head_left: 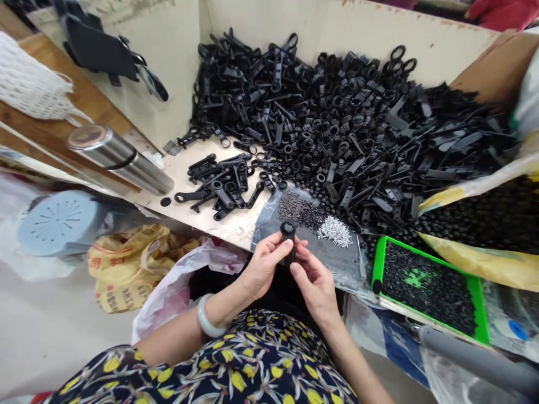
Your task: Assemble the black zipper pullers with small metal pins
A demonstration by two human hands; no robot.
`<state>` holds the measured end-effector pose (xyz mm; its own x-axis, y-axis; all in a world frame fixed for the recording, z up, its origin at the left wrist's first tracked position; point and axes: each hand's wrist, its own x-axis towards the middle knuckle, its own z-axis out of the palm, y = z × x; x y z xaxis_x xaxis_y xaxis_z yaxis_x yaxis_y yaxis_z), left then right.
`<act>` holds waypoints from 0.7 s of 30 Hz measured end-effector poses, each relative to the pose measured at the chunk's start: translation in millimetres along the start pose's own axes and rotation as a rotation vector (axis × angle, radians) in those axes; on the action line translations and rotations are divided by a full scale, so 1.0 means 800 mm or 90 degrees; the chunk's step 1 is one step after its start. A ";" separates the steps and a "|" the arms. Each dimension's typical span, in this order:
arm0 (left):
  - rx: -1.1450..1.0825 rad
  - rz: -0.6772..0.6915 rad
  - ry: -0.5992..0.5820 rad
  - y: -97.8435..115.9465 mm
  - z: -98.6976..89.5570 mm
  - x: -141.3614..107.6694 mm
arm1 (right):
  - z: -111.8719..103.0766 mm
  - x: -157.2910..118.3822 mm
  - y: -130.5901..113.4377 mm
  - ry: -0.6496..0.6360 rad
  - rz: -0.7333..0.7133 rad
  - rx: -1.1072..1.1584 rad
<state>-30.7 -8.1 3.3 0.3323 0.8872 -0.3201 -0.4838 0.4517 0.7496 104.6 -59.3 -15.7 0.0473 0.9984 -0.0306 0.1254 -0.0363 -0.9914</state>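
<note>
My left hand [266,261] grips a black plastic part with a round ring end [288,229], thumb pressed on its front. My right hand [314,280] closes on the same part from the other side, lower down; its fingertips are partly hidden behind it. The part is held upright above the front edge of the worktable. Just beyond the hands lie a heap of small silver pins or screws [334,231] and a patch of small brownish-grey pieces [292,207] on a grey sheet [320,255]. A thin metal tool [361,255] lies right of the pins.
Black plastic parts [337,123] pile high at the back, with a smaller group [227,182] at left. A steel flask [122,160] stands left. At right is a green tray [481,314] of tiny black pieces. Plastic bags [181,286] and a blue stool [59,221] are lower left.
</note>
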 end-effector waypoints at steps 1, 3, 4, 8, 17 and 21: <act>-0.009 -0.007 0.003 0.000 0.002 0.002 | 0.000 0.006 0.000 0.006 0.008 0.007; -0.019 -0.019 0.007 0.001 0.005 0.004 | -0.002 0.017 -0.002 -0.010 0.003 -0.036; -0.021 -0.025 0.008 0.002 0.005 0.004 | -0.004 0.021 -0.004 -0.028 -0.011 -0.070; 0.012 -0.029 0.016 0.008 0.002 0.001 | -0.006 0.030 -0.009 -0.062 -0.096 -0.157; 0.114 0.036 0.031 0.000 -0.010 0.002 | 0.012 0.022 -0.007 0.006 -0.081 -0.088; 0.163 0.020 -0.106 0.013 -0.019 0.015 | -0.009 0.024 -0.001 -0.137 0.034 0.092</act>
<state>-44.3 8.7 -1.8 0.4586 0.8633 -0.2105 -0.2833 0.3666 0.8862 112.6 -40.3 -14.3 -0.1641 0.9820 -0.0939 -0.0146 -0.0976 -0.9951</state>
